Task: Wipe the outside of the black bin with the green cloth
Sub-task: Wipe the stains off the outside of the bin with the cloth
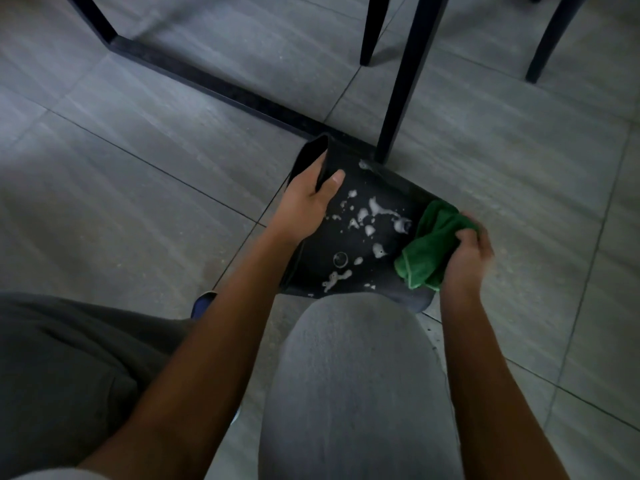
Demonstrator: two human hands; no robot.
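Note:
The black bin (349,247) lies tipped on its side on the grey tiled floor, with its open mouth to the upper left. White foam patches dot its upturned side. My left hand (308,206) grips the bin's rim, fingers inside the mouth and thumb on the outer wall. My right hand (465,258) holds the bunched green cloth (429,247) against the bin's right side, near its base. My grey-clad knee hides the bin's near edge.
A black table frame bar (207,83) runs along the floor just behind the bin, with an upright leg (401,81) touching its far side. Two chair legs (372,29) stand further back. My knees (353,375) fill the foreground; a blue shoe (202,303) shows beside them.

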